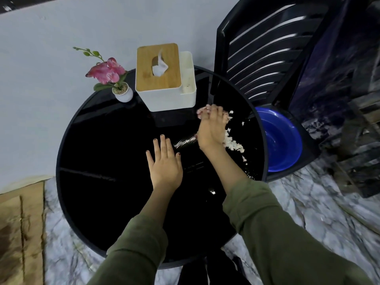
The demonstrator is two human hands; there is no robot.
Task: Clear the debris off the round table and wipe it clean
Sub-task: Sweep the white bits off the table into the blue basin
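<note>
I see a round tabletop point(98, 182) of glossy black glass with a thin dark rim, standing on grey-veined marble floor. At its eleven o'clock edge is a small, smooth, rounded white pot point(123, 93) holding a pink orchid with waxy green leaves. Just right of it, at twelve o'clock, is a boxy white plastic tissue holder with a pale wooden lid point(170, 99). A crumpled tissue pokes up through the lid's oval slot.

Near the centre, the left hand point(165, 163) rests palm-down on the glass, its fingers straight and spread apart, holding nothing. Both arms are in olive-green fabric sleeves point(139, 243).

Toward two o'clock the right hand point(211, 128) stands on its edge against the glass. Its fingers are close together and roughly straight, gripping nothing, though the tips are blurred. The debris point(233, 144), a loose scatter of small white crumbly bits, lies against the hand's right side and trails toward the three o'clock rim, still on the glass.

Beyond that rim a round, shiny blue plastic basin point(281, 140) sits on the seat of a black moulded plastic chair with a slatted back point(267, 54).
</note>
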